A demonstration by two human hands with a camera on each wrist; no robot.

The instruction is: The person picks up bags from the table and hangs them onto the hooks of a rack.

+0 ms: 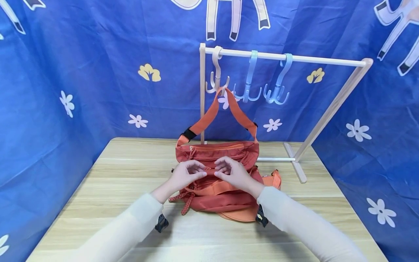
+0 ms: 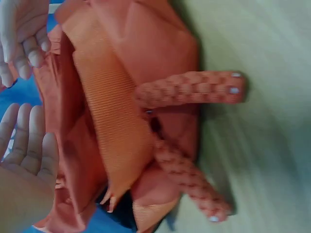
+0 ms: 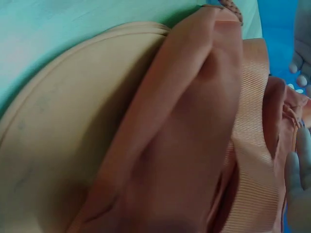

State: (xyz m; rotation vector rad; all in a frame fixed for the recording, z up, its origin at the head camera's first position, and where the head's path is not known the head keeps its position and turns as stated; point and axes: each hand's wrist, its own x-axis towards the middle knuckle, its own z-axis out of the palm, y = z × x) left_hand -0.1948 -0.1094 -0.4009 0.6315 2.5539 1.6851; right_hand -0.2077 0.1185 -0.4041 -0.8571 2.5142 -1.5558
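Note:
A red bag (image 1: 217,151) with zipped pockets rests on the table, its orange strap (image 1: 209,116) rising to the beige hook (image 1: 216,69). My left hand (image 1: 188,174) and right hand (image 1: 234,173) face each other over its front, fingers relaxed, holding nothing. In the left wrist view, braided zipper pulls (image 2: 194,90) lie beside a wide orange webbing band (image 2: 112,107), and the left palm (image 2: 29,170) shows bare. A rounded orange panel (image 3: 87,111) sticks out from under the red fabric in the right wrist view, with the right hand (image 3: 299,194) at the edge.
A rack with a white bar (image 1: 294,58) and wooden legs stands on the table behind the bag. Two blue hooks, a lighter one (image 1: 249,76) and another (image 1: 279,80), hang on it. Blue patterned cloth (image 1: 108,72) surrounds the wooden tabletop (image 1: 131,160).

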